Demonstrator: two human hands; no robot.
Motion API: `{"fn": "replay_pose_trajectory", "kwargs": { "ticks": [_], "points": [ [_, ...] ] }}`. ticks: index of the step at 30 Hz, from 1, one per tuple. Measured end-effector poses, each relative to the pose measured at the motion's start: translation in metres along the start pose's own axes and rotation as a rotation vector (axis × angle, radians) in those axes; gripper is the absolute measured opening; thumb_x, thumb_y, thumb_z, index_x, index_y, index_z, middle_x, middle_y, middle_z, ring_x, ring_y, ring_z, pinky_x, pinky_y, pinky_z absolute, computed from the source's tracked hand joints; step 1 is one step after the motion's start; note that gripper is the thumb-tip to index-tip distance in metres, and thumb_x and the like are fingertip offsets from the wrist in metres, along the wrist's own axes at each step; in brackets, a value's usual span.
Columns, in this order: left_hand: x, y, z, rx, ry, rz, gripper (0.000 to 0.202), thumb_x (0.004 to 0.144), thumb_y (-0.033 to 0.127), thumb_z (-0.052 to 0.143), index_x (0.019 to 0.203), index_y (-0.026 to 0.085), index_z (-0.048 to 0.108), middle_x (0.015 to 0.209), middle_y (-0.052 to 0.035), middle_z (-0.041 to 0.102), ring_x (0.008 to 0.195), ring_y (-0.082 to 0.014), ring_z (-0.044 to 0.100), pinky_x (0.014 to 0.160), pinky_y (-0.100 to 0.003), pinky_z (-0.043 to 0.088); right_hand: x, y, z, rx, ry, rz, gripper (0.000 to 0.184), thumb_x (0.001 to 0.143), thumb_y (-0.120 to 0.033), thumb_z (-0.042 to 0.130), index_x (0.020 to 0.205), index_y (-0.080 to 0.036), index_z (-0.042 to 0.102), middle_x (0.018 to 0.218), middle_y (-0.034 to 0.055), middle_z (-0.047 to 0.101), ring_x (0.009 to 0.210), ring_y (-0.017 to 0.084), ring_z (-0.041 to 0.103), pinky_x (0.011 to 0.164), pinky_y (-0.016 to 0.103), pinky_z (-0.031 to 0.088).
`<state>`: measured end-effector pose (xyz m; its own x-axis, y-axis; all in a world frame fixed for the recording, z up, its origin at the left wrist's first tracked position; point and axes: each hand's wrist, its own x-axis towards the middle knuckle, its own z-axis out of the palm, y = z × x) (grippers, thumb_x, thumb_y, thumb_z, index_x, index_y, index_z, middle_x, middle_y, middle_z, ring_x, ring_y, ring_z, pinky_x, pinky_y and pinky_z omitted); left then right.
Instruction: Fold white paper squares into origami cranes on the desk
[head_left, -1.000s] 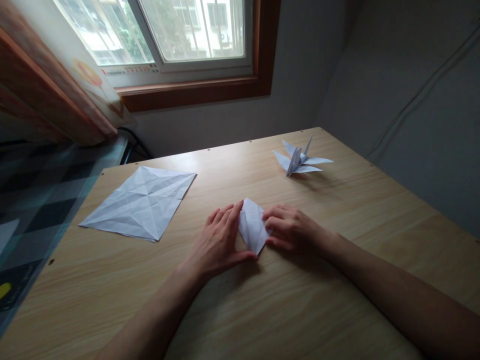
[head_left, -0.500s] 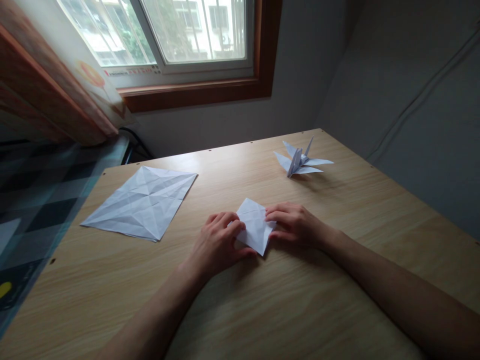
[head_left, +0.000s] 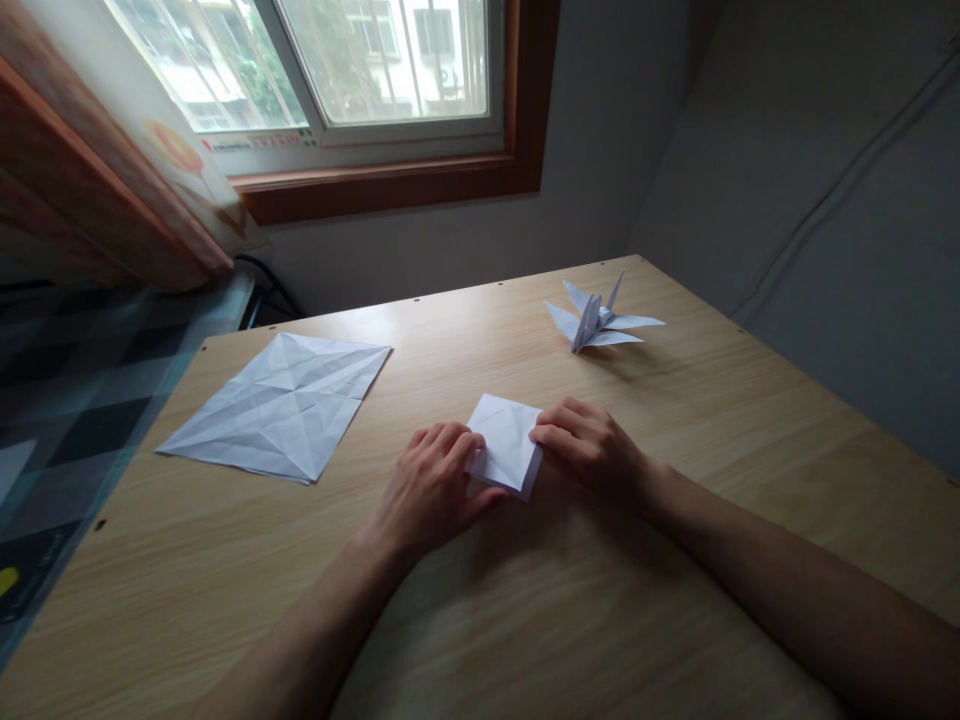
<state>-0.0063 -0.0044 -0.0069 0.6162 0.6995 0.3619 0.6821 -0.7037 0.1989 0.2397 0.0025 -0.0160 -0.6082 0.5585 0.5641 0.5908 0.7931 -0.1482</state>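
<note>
Between my hands is a small folded square of white paper (head_left: 504,440), set corner-on, its layers slightly apart along the lower right edge. My left hand (head_left: 442,480) grips its left corner, with the thumb stretched along the lower edge. At the right corner, my right hand (head_left: 589,440) pinches the paper between thumb and fingers; the thumb is mostly hidden. A larger creased white paper sheet (head_left: 289,405) lies flat to the left. Beyond my right hand stands a folded paper crane (head_left: 600,320) with several pointed white flaps.
The pale wooden table (head_left: 420,610) reaches back towards a wall and a brown-framed window (head_left: 397,180). Left of it is a dark checked surface (head_left: 97,400) under an orange-and-white curtain (head_left: 135,170). A cable (head_left: 832,190) runs down the right wall.
The small paper has tilted, and its lower layer now shows below the top one. My right fingers have drawn together at its right corner. The sheet and crane stay put.
</note>
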Motion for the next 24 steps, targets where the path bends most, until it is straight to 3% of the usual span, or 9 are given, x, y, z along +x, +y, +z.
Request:
{"fn": "replay_pose_trajectory", "kwargs": {
  "ticks": [4, 8, 12, 16, 20, 24],
  "points": [
    [-0.001, 0.001, 0.002, 0.047, 0.101, -0.047, 0.007, 0.083, 0.021, 0.052, 0.088, 0.02, 0.056, 0.084, -0.006, 0.062, 0.075, -0.0209, 0.057, 0.07, -0.033, 0.046, -0.001, -0.005, 0.004, 0.114, 0.172, 0.135, 0.019, 0.094, -0.015, 0.045, 0.089, -0.023, 0.062, 0.086, 0.0064, 0.063, 0.08, 0.019, 0.059, 0.072, 0.031, 0.051],
    [-0.003, 0.003, 0.002, 0.099, 0.171, -0.097, 0.008, 0.079, 0.015, 0.047, 0.074, 0.021, 0.051, 0.069, -0.0026, 0.058, 0.061, -0.0167, 0.053, 0.06, -0.028, 0.041, -0.002, -0.017, 0.001, 0.063, 0.271, 0.09, 0.012, 0.091, -0.015, 0.05, 0.09, -0.023, 0.059, 0.091, 0.0071, 0.062, 0.083, 0.02, 0.058, 0.074, 0.035, 0.051],
    [-0.003, 0.006, 0.002, 0.102, 0.265, -0.104, 0.011, 0.08, 0.014, 0.046, 0.071, 0.021, 0.046, 0.063, -0.0001, 0.056, 0.053, -0.0138, 0.05, 0.053, -0.025, 0.038, 0.004, -0.033, 0.006, 0.051, 0.046, -0.138, 0.015, 0.091, -0.011, 0.048, 0.088, -0.02, 0.059, 0.084, 0.007, 0.063, 0.075, 0.019, 0.056, 0.069, 0.033, 0.051],
    [-0.004, 0.007, 0.002, 0.065, 0.315, -0.077, 0.01, 0.079, 0.013, 0.046, 0.073, 0.021, 0.046, 0.057, 0.003, 0.053, 0.048, -0.0113, 0.048, 0.049, -0.023, 0.036, 0.01, -0.036, 0.021, 0.085, -0.147, -0.046, 0.017, 0.09, -0.027, 0.056, 0.104, -0.018, 0.061, 0.1, 0.0119, 0.064, 0.096, 0.025, 0.058, 0.084, 0.041, 0.052],
    [-0.007, 0.006, 0.005, 0.03, 0.393, -0.084, 0.004, 0.084, 0.018, 0.051, 0.085, 0.021, 0.05, 0.056, 0.0054, 0.053, 0.048, -0.0109, 0.052, 0.051, -0.022, 0.04, 0.01, -0.033, 0.024, 0.17, -0.222, 0.052, 0.027, 0.091, -0.02, 0.055, 0.117, -0.022, 0.057, 0.116, 0.0131, 0.057, 0.105, 0.025, 0.056, 0.09, 0.043, 0.051],
    [-0.007, 0.003, 0.005, -0.003, 0.45, -0.103, 0.022, 0.086, 0.019, 0.053, 0.107, 0.022, 0.048, 0.071, 0.003, 0.058, 0.056, -0.0113, 0.056, 0.055, -0.023, 0.046, 0.009, -0.029, 0.019, 0.23, -0.251, 0.064, 0.027, 0.089, -0.015, 0.053, 0.114, -0.022, 0.058, 0.125, 0.0138, 0.05, 0.109, 0.025, 0.055, 0.091, 0.043, 0.051]
  ]
}}
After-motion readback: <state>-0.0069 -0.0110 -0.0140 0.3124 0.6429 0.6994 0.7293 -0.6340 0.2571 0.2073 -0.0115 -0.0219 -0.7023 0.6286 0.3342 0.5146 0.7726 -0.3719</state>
